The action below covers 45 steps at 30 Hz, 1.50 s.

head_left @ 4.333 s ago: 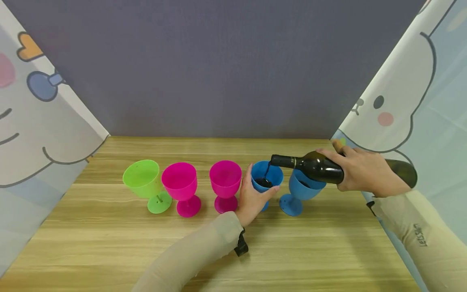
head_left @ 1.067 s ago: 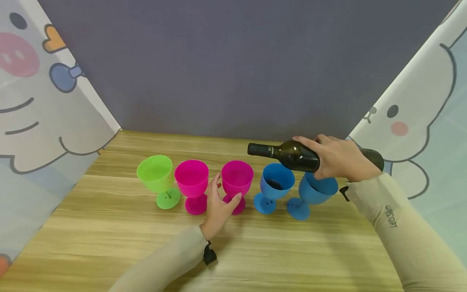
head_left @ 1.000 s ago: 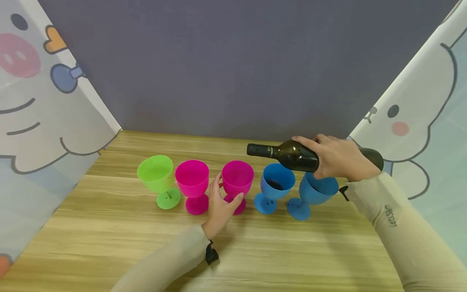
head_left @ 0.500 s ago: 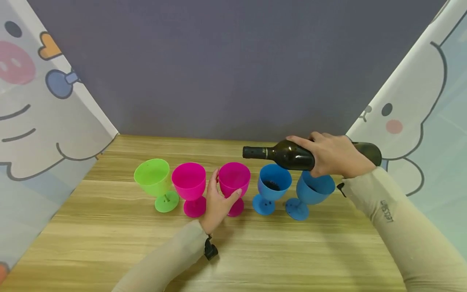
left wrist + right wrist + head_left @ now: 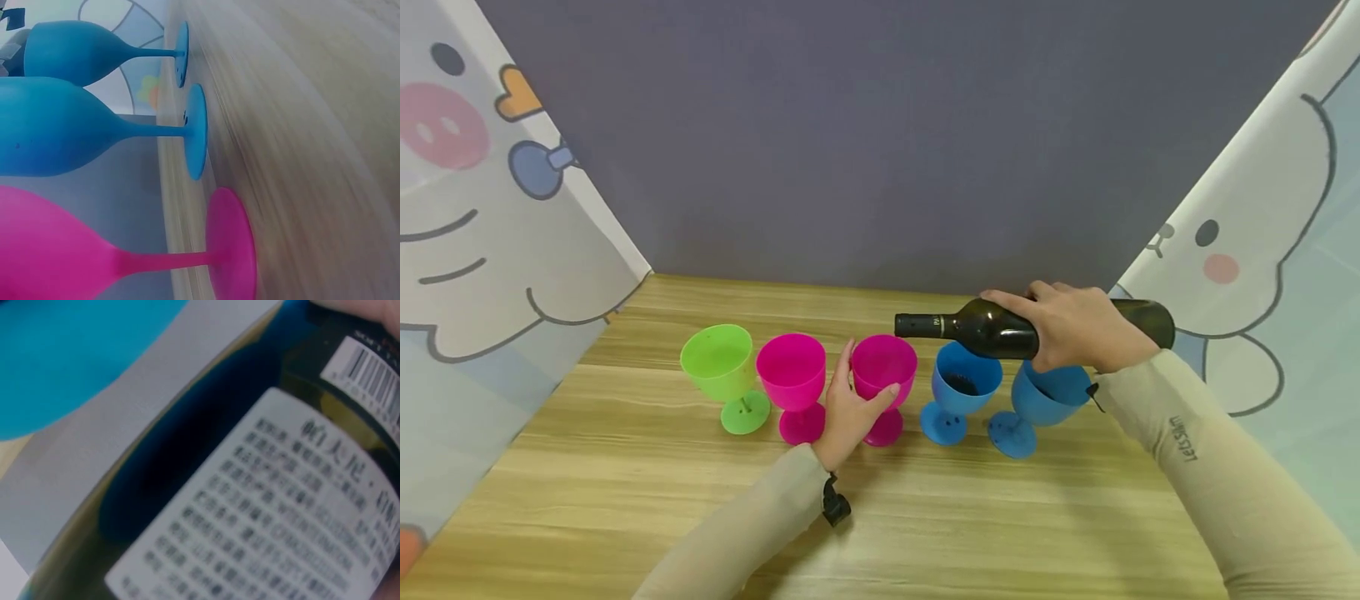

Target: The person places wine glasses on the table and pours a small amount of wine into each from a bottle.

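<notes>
My left hand (image 5: 848, 417) holds the bowl of the right-hand pink goblet (image 5: 883, 367), thumb at its front and fingers along its left side. The goblet stands upright, its stem and base plain in the left wrist view. In my right hand (image 5: 1067, 325) is a dark glass wine bottle (image 5: 1000, 329), gripped round its body and tipped nearly level. Its mouth is just above the rim of this pink goblet; no stream shows. The right wrist view has the bottle's white printed label (image 5: 262, 512) close up.
Left of the held goblet stand another pink goblet (image 5: 792, 375) and a green goblet (image 5: 718, 367). To the right, a blue goblet (image 5: 966, 392) contains dark liquid, and a further blue goblet (image 5: 1048, 400) is partly under the bottle. A grey panel (image 5: 865, 150) backs the wooden table (image 5: 970, 517).
Earlier, dark liquid ran from the bottle into the blue goblet that my left hand held. Both hands have since shifted left to the pink goblet; lately the bottle has edged further left and lower.
</notes>
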Each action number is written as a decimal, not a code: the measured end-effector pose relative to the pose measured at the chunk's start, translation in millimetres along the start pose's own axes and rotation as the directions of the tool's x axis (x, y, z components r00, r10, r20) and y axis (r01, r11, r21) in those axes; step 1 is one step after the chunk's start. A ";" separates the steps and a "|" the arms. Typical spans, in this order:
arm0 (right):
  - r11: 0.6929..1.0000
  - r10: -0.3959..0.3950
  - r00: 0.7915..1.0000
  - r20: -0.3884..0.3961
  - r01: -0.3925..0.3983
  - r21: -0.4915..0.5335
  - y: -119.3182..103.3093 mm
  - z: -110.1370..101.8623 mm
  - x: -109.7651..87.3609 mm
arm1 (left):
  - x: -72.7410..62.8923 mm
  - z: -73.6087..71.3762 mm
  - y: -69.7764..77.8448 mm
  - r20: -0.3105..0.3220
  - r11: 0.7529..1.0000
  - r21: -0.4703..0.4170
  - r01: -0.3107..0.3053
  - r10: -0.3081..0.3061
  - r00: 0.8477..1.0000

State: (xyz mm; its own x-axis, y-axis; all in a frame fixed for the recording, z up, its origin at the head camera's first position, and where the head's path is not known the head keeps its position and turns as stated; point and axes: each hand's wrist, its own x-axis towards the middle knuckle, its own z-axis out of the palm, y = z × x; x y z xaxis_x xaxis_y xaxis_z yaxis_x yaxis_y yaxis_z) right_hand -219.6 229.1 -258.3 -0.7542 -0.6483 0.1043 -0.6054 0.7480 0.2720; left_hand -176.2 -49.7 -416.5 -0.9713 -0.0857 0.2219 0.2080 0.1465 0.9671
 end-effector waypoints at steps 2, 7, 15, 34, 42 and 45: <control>1.000 -0.004 1.000 -0.011 0.004 -0.004 -0.8 1.1 0.0 | -0.1 -0.8 0.8 0.005 1.000 -0.007 0.009 -0.009 1.000; 1.000 -0.011 0.999 -0.030 0.011 -0.008 -1.7 2.5 0.1 | -0.8 -2.6 1.3 0.004 1.000 -0.018 0.013 -0.013 1.000; 1.000 -0.002 1.000 -0.017 0.002 -0.004 -2.4 2.8 2.8 | -0.2 -6.1 0.9 0.001 0.999 -0.004 0.034 -0.034 0.999; 0.999 -0.032 0.999 -0.027 0.031 -0.023 -4.2 2.2 5.1 | 0.9 -5.2 -2.7 0.025 1.000 0.005 -0.012 0.012 1.000; 0.999 -0.031 0.999 -0.017 0.030 -0.025 -4.1 2.0 5.4 | 1.0 -4.3 -1.9 0.033 0.999 -0.013 -0.033 0.033 0.999; 0.999 -0.027 1.000 -0.012 0.026 -0.025 -4.1 1.6 5.4 | 1.1 -3.6 -2.1 0.037 0.999 -0.020 -0.030 0.031 0.999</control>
State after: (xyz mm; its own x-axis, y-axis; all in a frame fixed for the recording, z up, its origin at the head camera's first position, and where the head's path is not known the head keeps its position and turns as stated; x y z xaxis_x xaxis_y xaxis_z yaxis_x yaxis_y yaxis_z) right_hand -221.6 222.8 -260.4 -0.7348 -0.6696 0.1081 -0.6186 0.7269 0.2981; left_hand -177.3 -53.7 -417.8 -0.9680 -0.0450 0.2468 0.2393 0.1296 0.9623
